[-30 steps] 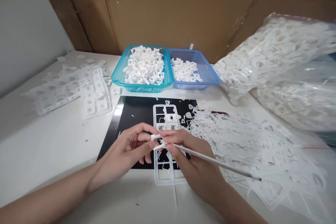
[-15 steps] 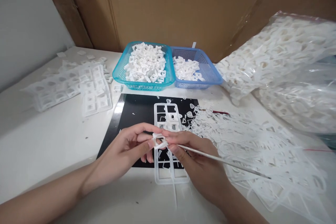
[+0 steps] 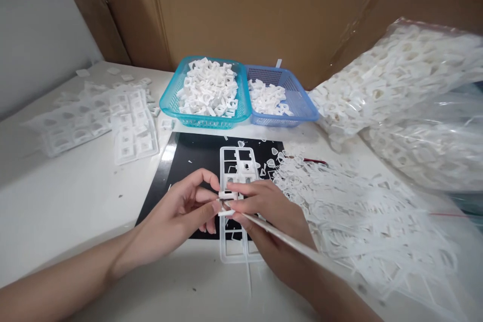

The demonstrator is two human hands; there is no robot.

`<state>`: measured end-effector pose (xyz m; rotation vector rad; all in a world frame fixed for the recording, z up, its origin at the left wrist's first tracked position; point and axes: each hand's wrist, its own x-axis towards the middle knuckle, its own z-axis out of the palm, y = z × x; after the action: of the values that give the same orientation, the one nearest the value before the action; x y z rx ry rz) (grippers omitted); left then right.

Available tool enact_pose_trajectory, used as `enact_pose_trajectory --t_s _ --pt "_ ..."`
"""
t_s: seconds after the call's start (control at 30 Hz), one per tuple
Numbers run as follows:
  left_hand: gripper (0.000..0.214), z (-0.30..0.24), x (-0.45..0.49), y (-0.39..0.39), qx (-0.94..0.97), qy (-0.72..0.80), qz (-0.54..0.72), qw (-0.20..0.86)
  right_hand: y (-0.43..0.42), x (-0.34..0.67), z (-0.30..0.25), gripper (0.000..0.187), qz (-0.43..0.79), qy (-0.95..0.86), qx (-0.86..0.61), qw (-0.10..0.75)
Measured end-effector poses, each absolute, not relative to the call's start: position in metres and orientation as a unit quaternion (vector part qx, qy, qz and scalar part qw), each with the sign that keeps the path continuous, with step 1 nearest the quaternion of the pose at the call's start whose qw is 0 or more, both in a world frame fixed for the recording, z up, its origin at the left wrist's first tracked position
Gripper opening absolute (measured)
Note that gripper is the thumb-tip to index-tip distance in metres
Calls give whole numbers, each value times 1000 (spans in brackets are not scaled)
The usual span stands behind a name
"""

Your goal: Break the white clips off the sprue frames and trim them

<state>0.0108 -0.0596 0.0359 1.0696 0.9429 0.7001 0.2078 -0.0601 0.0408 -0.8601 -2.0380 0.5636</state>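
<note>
Pinched in the fingers of my left hand (image 3: 183,209) is a small white plastic piece (image 3: 227,213) with an opening in it. My right hand (image 3: 277,224) is closed on a thin, pale, rod-like tool (image 3: 290,245), which slants back toward the lower right and is blurred. Fingertips of my right hand also touch the white piece; the tool's front end is hidden by them. Below both hands, a white plastic moulded frame (image 3: 223,254) lies partly on a black mat (image 3: 192,153), with a few square pieces still in its cells.
Behind the mat stand a teal basket (image 3: 168,105) and a blue basket (image 3: 302,105), both holding white pieces. Stacked moulded frames (image 3: 132,131) lie at left. A heap of white plastic scraps (image 3: 362,211) spreads at right, below clear bags (image 3: 407,75) of pieces.
The white piece has turned in my fingers, now more edge-on. My right fingers have shifted left over it, and the tool's back end has swung nearer the camera.
</note>
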Motion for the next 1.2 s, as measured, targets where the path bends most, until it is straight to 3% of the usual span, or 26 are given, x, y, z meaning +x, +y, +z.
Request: enact_pose_trajectory --t_s 0.17,0.37,0.5,0.63,0.73,0.87,1.2 --pt "13 36 9 -60 463 405 311 724 -60 205 34 12 37 -891 -247 380" --pt "12 37 11 -61 457 415 302 727 -68 193 26 19 -48 -857 -325 396" --pt "12 38 9 -61 484 468 335 660 -61 215 22 18 -107 -845 -349 391" --pt "18 38 4 -60 524 521 373 561 -43 245 24 28 -126 -775 -448 428" --pt "18 39 3 -58 541 522 369 547 -36 250 26 14 -78 -736 -532 412" --pt "12 44 7 -54 530 519 355 569 -37 243 25 13 18 -743 -555 374" --pt "19 43 11 -53 511 531 308 601 -58 221 40 9 181 -724 -498 442"
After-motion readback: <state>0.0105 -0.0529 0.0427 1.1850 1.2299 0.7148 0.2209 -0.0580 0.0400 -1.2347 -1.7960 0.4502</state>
